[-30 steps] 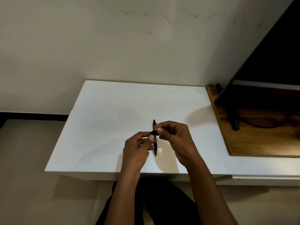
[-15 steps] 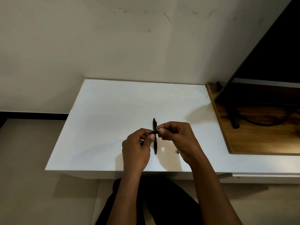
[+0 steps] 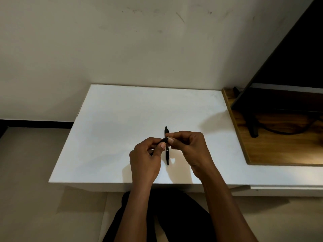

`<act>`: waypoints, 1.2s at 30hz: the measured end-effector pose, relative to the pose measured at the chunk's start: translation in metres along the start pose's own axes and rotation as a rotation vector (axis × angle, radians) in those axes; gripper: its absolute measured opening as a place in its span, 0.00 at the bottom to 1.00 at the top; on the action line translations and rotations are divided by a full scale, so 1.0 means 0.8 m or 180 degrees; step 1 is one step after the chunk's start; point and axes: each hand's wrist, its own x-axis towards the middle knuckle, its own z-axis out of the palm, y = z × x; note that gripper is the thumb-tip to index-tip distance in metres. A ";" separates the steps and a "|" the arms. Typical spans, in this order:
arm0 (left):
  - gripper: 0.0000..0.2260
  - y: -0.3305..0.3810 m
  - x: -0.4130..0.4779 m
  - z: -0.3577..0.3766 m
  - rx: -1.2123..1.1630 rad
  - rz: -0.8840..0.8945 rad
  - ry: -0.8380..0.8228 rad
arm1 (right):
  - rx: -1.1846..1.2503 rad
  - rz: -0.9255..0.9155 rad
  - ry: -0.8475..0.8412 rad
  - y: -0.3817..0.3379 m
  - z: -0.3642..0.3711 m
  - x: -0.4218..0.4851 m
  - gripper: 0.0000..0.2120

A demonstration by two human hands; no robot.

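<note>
While left hand (image 3: 145,159) and right hand (image 3: 190,151) pinch a dark piece (image 3: 162,140), a pen (image 3: 167,155) lies beneath them.

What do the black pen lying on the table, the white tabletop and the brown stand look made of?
Pen: likely plastic, black, faint sheen on the barrel. Tabletop: probably laminated board, smooth matte white, no grain. Stand: wood or wood-look veneer, glossy, visible grain and light reflection.

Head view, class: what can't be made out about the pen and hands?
Head view only.
The slim dark piece between the left hand and right hand: fingers cover most, kind unclear.
The black pen: middle hidden behind the hands.
The dark screen: cut off by the right edge.
</note>
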 end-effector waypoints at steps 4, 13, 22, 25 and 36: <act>0.06 0.000 0.000 -0.001 -0.0152 -0.0115 -0.0066 | -0.0014 -0.0053 -0.0008 0.002 0.000 -0.002 0.09; 0.05 0.000 0.001 0.000 -0.0940 -0.0765 -0.0376 | 0.0784 0.0155 0.0220 -0.002 -0.013 0.001 0.14; 0.07 -0.007 0.003 -0.002 -0.1321 -0.1059 -0.0180 | -0.2188 -0.0155 0.1054 0.023 -0.031 0.021 0.08; 0.06 -0.008 0.003 -0.001 -0.1324 -0.1070 -0.0186 | -0.2757 -0.0263 0.0752 0.024 -0.019 0.030 0.10; 0.06 -0.007 0.004 -0.004 -0.1307 -0.1079 -0.0298 | -0.2497 -0.0250 0.0963 0.022 -0.001 0.033 0.07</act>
